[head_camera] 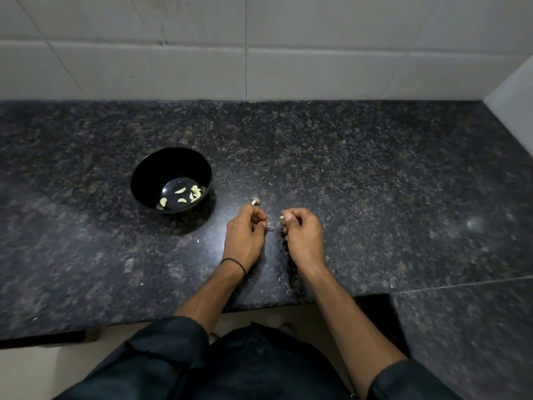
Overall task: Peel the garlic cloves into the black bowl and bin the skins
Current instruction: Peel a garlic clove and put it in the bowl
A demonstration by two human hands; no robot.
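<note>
- The fingers [261, 216] of the left hand [245, 232], at centre frame, are curled in. Thumb meets forefinger on what looks like a pale scrap [271, 226], though it is too small to name for sure.
- The fingers of the right hand [302, 232], just right of centre, are also curled. Thumb and forefinger pinch a small garlic clove [283, 217] at its tip.
- Left of centre, the black bowl [144, 174] stands upright on the granite counter [375, 183]. Several peeled cloves [180, 191] lie loose in its bottom.
- Between the bowl and the hands, just above the left knuckles, a small garlic stub [255, 201] sits on the counter, apart from the hand.
- The hands are near each other but do not touch, and the clove is held just above the counter.
- I judge the clove to be light, firm and a little slick once bare. Its skin is papery, brittle and apt to cling to fingers.
- The best hold is probably across the clove's thicker middle with one hand, while the other nips the skin at the pointed end.
- No bin is in view.
</note>
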